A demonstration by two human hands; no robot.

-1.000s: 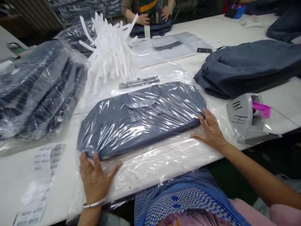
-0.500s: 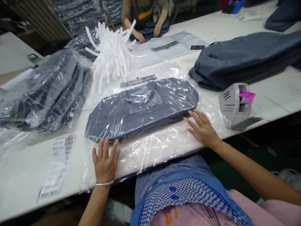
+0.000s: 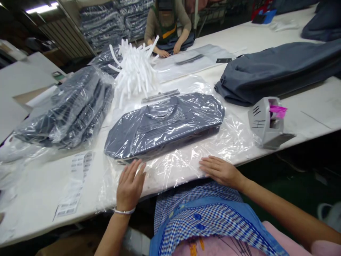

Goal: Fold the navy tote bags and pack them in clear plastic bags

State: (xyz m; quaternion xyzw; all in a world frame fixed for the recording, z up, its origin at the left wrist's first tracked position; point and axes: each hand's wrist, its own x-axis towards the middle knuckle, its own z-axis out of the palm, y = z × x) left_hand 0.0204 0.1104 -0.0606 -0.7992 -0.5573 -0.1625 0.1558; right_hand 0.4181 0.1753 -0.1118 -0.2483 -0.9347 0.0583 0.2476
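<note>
- Fingers [image 3: 212, 166] are resting on clear plastic [image 3: 170, 170], those of the right hand [image 3: 223, 172] close together, of the left hand [image 3: 129, 188] slightly parted.
- Inside it, a blue-grey bag [image 3: 165, 131] is lying on the white bench [image 3: 306, 122].
- Behind, white strips [image 3: 137, 69] are bunching up.
- Beyond, a co-worker [image 3: 183, 19] is sharing the bench before wrapped stacks [image 3: 117, 19].

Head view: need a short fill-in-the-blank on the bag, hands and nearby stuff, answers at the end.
1. Beyond the bag, which is under clear plastic, is a heap of ____ strips.
2. A bright ____ tab sticks out of the tape dispenser.
3. The bracelet is on the person's ____ wrist.
4. The left hand is held palm ____.

Missing words: white; pink; left; down.
</note>
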